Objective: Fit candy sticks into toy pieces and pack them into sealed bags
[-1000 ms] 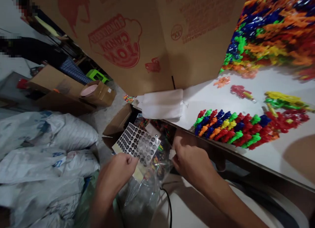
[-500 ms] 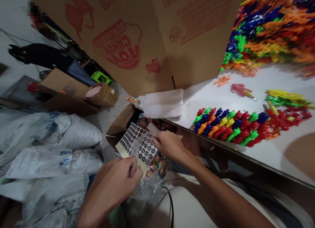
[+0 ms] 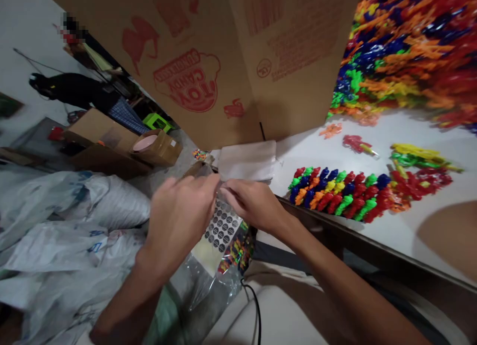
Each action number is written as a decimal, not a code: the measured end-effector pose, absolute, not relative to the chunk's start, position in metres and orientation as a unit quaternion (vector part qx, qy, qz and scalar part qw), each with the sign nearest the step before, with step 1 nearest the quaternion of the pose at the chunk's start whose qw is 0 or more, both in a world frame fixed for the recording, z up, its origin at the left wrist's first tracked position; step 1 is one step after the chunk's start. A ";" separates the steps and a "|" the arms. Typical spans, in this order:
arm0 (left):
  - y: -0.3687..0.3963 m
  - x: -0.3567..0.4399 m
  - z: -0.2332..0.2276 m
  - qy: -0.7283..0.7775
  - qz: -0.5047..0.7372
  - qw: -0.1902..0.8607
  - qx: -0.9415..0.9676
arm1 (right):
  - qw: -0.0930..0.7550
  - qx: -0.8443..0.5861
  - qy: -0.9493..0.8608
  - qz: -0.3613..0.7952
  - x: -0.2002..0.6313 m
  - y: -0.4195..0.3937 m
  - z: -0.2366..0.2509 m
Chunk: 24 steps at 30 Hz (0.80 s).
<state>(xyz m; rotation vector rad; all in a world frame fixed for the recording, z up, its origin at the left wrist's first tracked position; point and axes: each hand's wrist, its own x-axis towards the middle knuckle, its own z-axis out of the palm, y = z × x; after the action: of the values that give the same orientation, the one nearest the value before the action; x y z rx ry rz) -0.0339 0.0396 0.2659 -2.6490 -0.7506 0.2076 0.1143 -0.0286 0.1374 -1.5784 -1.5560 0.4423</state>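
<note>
A clear plastic bag (image 3: 199, 288) hangs from my two hands, which are raised close together. My left hand (image 3: 182, 206) is closed, its fingers curled on the upper edge of the bag. Beside it, my right hand (image 3: 249, 198) pinches the same edge with thumb and fingertips. Behind the thin plastic shows a sheet of round dark stickers (image 3: 221, 230), partly covered by my hands. Colourful small plastic toys (image 3: 236, 250) lie below, near the sheet's right side. The exact pinch points are hard to make out.
A white table (image 3: 294, 153) on the right bears rows of colourful toy figures (image 3: 339, 191) and a large toy pile (image 3: 413, 61). A big cardboard box (image 3: 238, 71) stands ahead. White sacks (image 3: 70, 245) fill the left. A folded white sheet (image 3: 246, 161) lies at the table's edge.
Both hands have come together, the left moving up and to the right. The bag, crumpled low before, now hangs stretched down from them. My view has shifted slightly.
</note>
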 end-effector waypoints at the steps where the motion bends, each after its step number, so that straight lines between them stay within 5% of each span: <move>1: 0.038 -0.028 0.265 -0.273 0.101 0.178 -0.940 | 0.454 -0.619 -0.606 0.208 0.119 -0.042 0.128; 5: 0.035 -0.012 0.263 -0.317 0.241 0.160 -0.903 | 0.478 -0.656 -0.501 0.301 0.134 -0.149 0.086; 11: 0.047 -0.013 0.262 -0.345 0.307 0.181 -0.868 | 0.429 -0.875 -0.209 0.075 0.148 -0.283 0.045; 16: 0.050 -0.012 0.271 -0.351 0.362 0.188 -0.843 | 0.361 -0.874 -0.323 -0.015 0.195 -0.266 0.023; 24: 0.084 -0.017 0.287 -0.419 0.350 0.220 -0.809 | 0.471 -0.785 -0.384 0.120 0.241 -0.224 0.020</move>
<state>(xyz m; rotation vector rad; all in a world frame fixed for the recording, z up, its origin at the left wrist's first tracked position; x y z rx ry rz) -0.0170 0.0835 0.2871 -2.2369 -1.1576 0.9673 0.2414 -0.2243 0.0195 -1.9240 -0.9407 0.2937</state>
